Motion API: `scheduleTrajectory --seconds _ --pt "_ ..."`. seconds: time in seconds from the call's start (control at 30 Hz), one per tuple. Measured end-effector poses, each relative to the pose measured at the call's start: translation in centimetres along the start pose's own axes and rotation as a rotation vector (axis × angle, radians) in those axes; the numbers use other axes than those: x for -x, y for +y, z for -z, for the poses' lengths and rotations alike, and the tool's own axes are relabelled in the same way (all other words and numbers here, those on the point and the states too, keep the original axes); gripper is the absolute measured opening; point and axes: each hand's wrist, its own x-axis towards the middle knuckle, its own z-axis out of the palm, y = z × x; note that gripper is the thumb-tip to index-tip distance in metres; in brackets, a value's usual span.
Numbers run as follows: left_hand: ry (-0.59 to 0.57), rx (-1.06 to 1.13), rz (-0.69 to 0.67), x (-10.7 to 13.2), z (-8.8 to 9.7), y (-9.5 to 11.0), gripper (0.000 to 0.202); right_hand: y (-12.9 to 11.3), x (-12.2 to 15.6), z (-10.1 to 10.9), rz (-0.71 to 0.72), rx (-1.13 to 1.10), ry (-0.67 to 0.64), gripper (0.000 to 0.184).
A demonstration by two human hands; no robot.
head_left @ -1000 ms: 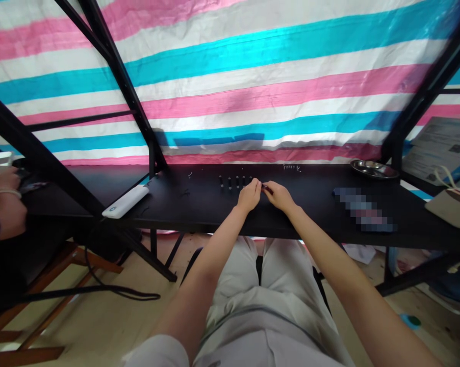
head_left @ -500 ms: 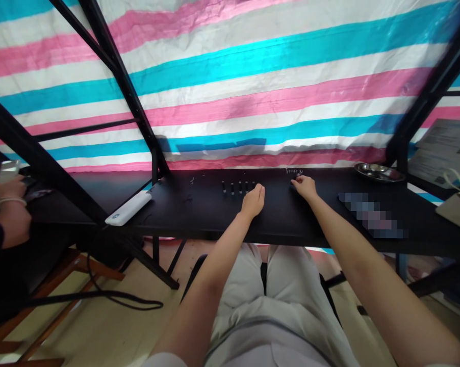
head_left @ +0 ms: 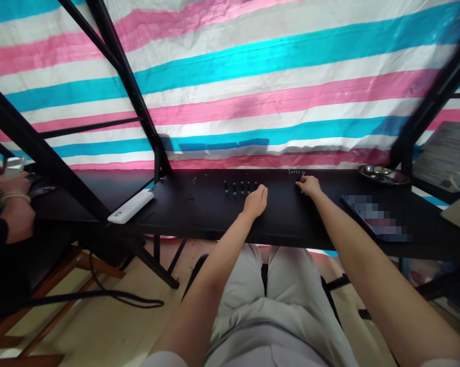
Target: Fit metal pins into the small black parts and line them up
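Note:
My left hand (head_left: 256,201) rests on the black table with its fingers curled closed. Whatever it may hold is hidden behind the fingers. Just left of and behind it stands a row of several small black cylinders (head_left: 234,188) with pale ends, the last one close to the fingertips. My right hand (head_left: 310,186) is farther right, its thumb and fingers pinched together at the table top. A small dark spot shows at those fingertips, too small to name. Directly behind that hand lies a row of several tiny whitish pieces (head_left: 296,172).
A shiny metal dish (head_left: 383,175) sits at the back right, with a phone-like slab (head_left: 375,218), its screen blurred, in front. On the left lie a white oblong device (head_left: 131,207) and whitish scraps (head_left: 194,179). Black frame posts (head_left: 128,84) flank the table (head_left: 199,219); another person's hand (head_left: 13,182) is far left.
The whole view has shifted slightly, so things appear a little farther right. Both my hands keep nearly the same places and closed shapes; the row of black cylinders looks unchanged.

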Motion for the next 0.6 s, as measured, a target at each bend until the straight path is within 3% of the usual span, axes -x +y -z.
scheduleTrajectory --seconds 0.2,0.6 --pt "-0.010 -0.001 0.013 0.07 0.15 0.11 0.032 -0.08 -0.68 0.45 -0.087 -0.107 -0.141 0.012" --pt "0.012 -0.006 0.066 0.06 0.25 0.37 0.029 0.69 -0.86 0.04 -0.130 -0.115 -0.105 0.009"
